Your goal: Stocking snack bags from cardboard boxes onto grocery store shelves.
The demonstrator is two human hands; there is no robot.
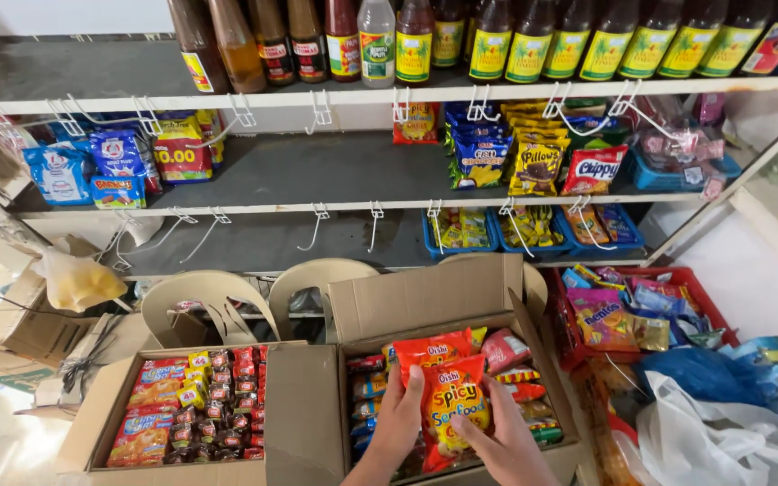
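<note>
Both hands grasp a red-and-orange foil snack bag (450, 409) over the open brown cardboard box (425, 297), near its front edge: left hand (400, 416) pinching the left side, right hand (497, 438) apparently underneath. Lifting straight up should spare the neighbouring packets (506, 349).

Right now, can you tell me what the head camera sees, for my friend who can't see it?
Two bare hands, left hand and right hand, hold an orange snack bag over an open cardboard box full of snack packets. Another open box of small packets sits to its left, below metal shelves with sauce bottles and hanging snack packs.
</note>
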